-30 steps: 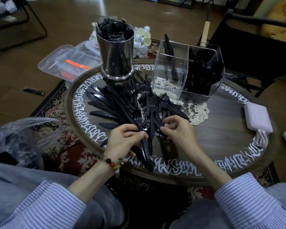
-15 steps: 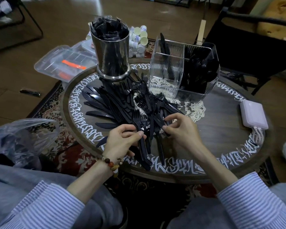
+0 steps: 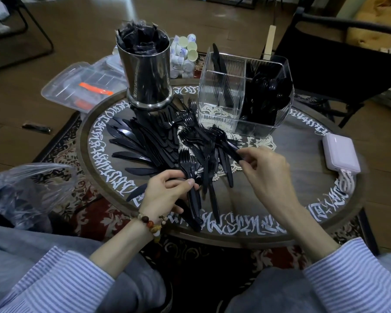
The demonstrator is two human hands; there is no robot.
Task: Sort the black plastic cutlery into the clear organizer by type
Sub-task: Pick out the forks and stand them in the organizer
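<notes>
Left hand [image 3: 167, 190] grips a bunch of forks [image 3: 191, 177] by the handles; right hand [image 3: 266, 170] pinches one fork handle [image 3: 231, 152] at the edge of the cutlery pile [image 3: 167, 141] on the round counter [image 3: 280, 199]. Clear organizer [image 3: 244, 93] behind pile, spoons in its right compartment.

Brown wood-plank floor [image 3: 190, 16], dim light with glare patch at top. Round dark table [image 3: 287, 186] with white script rim on patterned rug [image 3: 61, 143]. Black chair [image 3: 339, 62] behind, far right.
</notes>
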